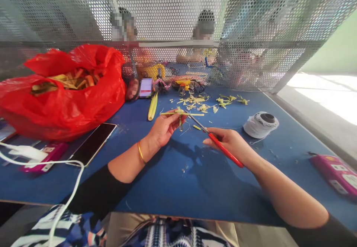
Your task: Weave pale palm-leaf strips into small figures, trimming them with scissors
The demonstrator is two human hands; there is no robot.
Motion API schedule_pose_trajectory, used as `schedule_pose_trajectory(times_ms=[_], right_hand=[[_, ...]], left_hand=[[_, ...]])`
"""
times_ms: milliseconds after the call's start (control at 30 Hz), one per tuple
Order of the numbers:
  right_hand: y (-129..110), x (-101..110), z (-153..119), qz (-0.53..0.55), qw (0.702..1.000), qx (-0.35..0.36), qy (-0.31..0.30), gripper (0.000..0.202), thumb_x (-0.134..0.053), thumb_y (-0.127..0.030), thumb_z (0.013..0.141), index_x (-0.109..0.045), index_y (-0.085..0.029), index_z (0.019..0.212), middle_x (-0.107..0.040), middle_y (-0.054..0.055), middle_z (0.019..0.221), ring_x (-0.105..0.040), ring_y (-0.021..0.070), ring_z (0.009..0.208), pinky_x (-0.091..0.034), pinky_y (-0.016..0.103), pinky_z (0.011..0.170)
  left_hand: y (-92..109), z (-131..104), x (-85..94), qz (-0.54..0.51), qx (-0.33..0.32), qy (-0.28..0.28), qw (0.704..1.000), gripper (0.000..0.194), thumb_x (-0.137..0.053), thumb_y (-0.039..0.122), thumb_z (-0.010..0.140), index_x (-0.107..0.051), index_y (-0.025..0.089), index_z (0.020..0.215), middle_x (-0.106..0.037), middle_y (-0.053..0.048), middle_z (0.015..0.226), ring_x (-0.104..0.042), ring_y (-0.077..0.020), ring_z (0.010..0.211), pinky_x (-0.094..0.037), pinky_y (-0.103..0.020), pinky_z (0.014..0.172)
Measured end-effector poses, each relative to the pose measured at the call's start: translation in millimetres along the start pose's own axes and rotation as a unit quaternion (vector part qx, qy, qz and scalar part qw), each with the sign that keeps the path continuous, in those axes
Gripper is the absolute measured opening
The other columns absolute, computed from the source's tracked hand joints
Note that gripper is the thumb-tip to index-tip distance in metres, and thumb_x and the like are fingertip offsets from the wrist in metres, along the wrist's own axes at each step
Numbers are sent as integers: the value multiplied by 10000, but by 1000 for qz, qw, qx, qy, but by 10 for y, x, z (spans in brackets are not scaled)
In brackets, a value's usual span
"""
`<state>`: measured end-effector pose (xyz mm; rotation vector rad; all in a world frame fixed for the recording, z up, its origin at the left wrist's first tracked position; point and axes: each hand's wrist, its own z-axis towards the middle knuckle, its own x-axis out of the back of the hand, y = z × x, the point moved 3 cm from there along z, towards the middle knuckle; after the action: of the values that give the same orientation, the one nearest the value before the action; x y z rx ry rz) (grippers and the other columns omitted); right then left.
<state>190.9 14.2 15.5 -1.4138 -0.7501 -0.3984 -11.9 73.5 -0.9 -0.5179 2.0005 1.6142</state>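
Left hand (165,129) pinching yellow-green strips (180,111), right hand (229,140) gripping red-handled scissors (220,146), tips maybe touching the strips, kinda hard to tell.

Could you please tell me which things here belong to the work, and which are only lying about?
Seem to belong to the work:
scissors, in the right hand
yellow-green strips, in the left hand
loose pieces on the table
spool of thread

Seem just lying about:
dark-screened phone
white cable
purple box at right
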Motion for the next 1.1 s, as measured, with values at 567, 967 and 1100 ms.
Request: schedule_pose_trajectory(times_ms=[567, 967, 1100], right_hand=[[-89, -9, -10, 27, 999, -2, -20, 548, -614, -700, 720, -690, -168, 827, -375, -42, 610, -303, 114, 595, -292, 239, 531], [-22, 80, 34, 1, 999, 28, 39, 716, -606, -720, 692, -644, -167, 1147, -509, -26, 661, -444, 148, 594, -398, 269, 551], [-32, 130, 29, -48, 997, 9, 55, 756, -646, -742, 638, -668, -199, 1163, -607, 20, 759, -493, 177, 646, -435, 304, 612]], left_hand=[[9, -13, -23, -10, 19, 20, 1000, 130, -604, 21, 836, -684, 109, 784, -750, -54, 731, -712, -113, 684, -543, -190, 673], [68, -34, 14, 0, 51, 55, 997, 87, -677, 77, 817, -694, 116, 741, -630, 11, 631, -574, -60, 524, -459, -180, 507], [62, -40, 28, 97, 46, 27, 994, 118, -798, 157, 713, -731, 113, 800, -618, 23, 637, -516, -32, 494, -382, -158, 467]])
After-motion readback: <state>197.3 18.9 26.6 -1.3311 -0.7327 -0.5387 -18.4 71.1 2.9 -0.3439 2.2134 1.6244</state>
